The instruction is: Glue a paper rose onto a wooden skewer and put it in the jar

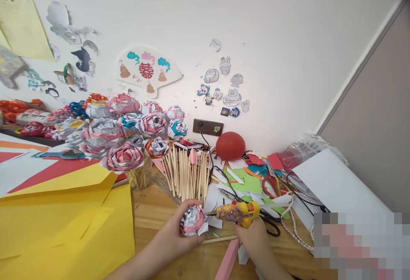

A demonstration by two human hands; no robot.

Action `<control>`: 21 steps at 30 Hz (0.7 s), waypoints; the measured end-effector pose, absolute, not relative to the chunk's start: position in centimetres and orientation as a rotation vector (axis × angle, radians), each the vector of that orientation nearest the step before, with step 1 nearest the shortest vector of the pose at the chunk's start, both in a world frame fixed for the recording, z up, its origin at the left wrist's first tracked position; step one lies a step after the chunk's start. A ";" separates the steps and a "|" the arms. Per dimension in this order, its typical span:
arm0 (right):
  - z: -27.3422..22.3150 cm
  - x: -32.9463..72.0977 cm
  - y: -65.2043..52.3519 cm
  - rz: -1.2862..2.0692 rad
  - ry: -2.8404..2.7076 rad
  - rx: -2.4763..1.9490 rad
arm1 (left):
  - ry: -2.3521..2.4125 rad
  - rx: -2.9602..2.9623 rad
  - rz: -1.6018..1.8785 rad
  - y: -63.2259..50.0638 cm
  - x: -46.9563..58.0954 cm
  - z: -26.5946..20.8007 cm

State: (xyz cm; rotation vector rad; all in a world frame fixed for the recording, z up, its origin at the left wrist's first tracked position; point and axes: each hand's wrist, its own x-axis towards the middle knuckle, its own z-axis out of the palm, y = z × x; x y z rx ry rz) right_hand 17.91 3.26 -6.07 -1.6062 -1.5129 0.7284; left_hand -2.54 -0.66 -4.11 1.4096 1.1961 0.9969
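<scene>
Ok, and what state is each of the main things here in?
Paper flower: held in the left fingers.
Glue gun: gripped in the right fingers, nozzle towards the flower; whether it's hot, I can't tell.
Wall socket: black plug in its left half.
Flower bunch: petals open, blooms clustered together.
Wooden sticks: standing in a splayed bundle.
Yellow sheets: overlapping.
Bead string: lying loose.
</scene>
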 end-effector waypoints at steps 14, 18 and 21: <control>-5.7 18.2 2.9 0.808 -1.610 -1.543 | 1.155 1.351 0.988 -0.9 -2.6 -3.1; -5.2 18.3 2.7 0.735 -1.573 -1.563 | 1.178 1.375 0.985 -0.9 -2.6 -3.1; -4.9 18.3 2.5 0.659 -1.534 -1.588 | 1.214 1.399 0.990 -1.0 -2.5 -3.0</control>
